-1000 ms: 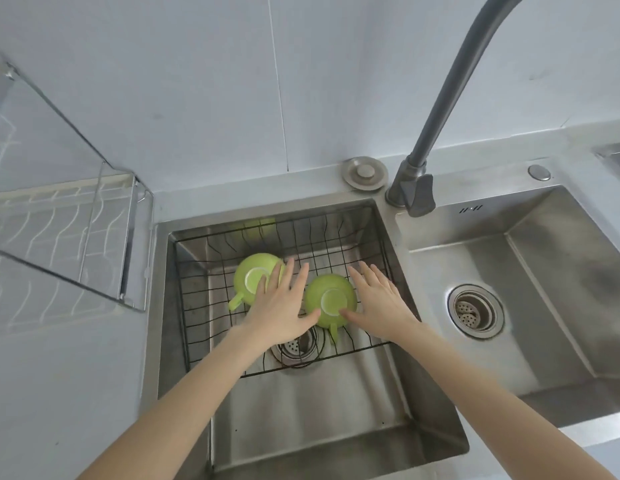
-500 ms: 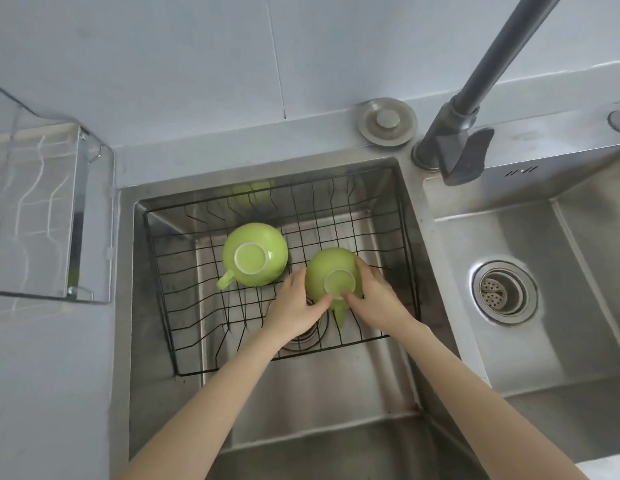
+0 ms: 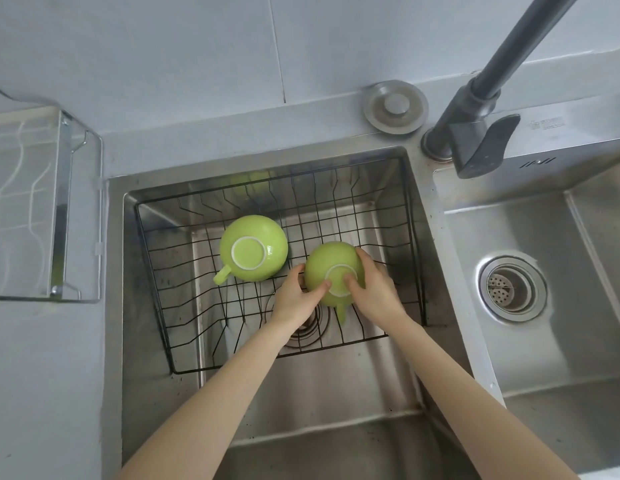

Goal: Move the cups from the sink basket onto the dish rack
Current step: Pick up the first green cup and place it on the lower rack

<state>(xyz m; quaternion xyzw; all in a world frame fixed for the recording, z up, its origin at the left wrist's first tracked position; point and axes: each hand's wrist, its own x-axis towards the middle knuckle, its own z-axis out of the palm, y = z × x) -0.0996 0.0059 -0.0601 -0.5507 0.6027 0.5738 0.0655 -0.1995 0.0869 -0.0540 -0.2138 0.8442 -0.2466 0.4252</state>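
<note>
Cups (image 3: 253, 248) sit in steel sink (image 3: 336, 410) basket (image 3: 156, 258).

- Right-hand cup (image 3: 331, 263): sides partly covered by left hand (image 3: 294, 299) and right hand (image 3: 374, 292); its mouth faces down, unseen.
- Left-hand cup (image 3: 253, 247): inverted, interior not visible.
- Drain (image 3: 310, 327) under the wire basket (image 3: 156, 271): largely hidden by the left wrist.
- Dish rack (image 3: 59, 202): cut off by the left edge.
- Faucet (image 3: 492, 98): spout leaves the frame at top.
- Right basin (image 3: 578, 341): cropped at the right edge.
- Printed mark by the faucet: too small to read.
</note>
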